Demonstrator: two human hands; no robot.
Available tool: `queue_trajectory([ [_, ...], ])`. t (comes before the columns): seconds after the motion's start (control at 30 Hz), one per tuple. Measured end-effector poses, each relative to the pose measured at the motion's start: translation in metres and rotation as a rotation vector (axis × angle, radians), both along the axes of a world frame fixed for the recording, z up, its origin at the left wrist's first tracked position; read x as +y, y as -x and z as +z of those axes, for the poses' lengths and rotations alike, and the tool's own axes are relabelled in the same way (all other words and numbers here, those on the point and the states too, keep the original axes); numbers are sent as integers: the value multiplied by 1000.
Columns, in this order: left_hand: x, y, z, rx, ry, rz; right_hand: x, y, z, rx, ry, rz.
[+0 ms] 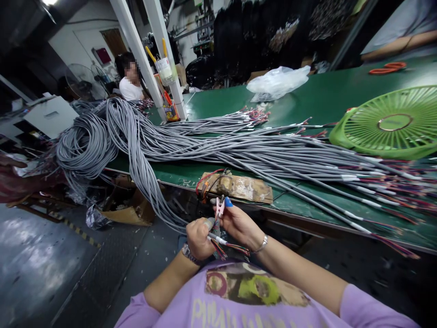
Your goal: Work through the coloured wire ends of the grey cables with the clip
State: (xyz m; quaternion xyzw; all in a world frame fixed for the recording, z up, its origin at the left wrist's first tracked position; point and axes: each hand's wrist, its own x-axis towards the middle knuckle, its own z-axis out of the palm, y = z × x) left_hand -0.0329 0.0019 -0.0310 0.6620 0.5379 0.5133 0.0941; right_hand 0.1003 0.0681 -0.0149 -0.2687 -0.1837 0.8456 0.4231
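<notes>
My left hand (199,238) is closed around the ends of several grey cables (160,200), which hang down from the table's edge. Their white-sleeved tips and thin coloured wires (237,248) stick out to the right of my fist. Just above it, my right hand (241,226) pinches a small pink clip (219,208) that looks like a clothes peg. A blue cover (228,202) sits on one of its fingertips. Whether the clip touches a wire is too small to tell. Beyond my hands, a taped wooden board (249,187) with red and black leads lies at the table edge.
Many grey cables (218,148) stretch across the green table (218,98), coiled at the left. A green fan (392,120) stands at the right. Behind lie a clear plastic bag (278,83) and orange-handled scissors (387,68). White posts (136,52) rise from the table. A person (130,86) sits beyond.
</notes>
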Motion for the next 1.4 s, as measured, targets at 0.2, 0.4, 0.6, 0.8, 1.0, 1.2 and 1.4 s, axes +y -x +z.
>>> queue_trajectory([
  [0.2, -1, -1, -1, 110, -101, -42, 1, 3, -1, 7, 25, -56],
  [0.4, -1, -1, 2, 185, -187, -34, -3, 2, -3, 112, 71, 44],
  [0.6, -14, -1, 6, -173, 54, 57, -4, -7, -18, 139, 100, 111],
  [0.8, -23, -10, 11, -867, 454, 99, -12, -16, -29, 91, 140, 151],
  [1.0, -25, -14, 11, -1056, 520, 93, -22, -24, -35, -2, 155, 169],
  [1.2, -26, -20, 17, -1154, 497, -117, -33, -43, -39, -93, 75, 115],
  [1.4, -36, -29, 13, -1076, 509, -168, -44, -74, -47, -298, -56, -9],
])
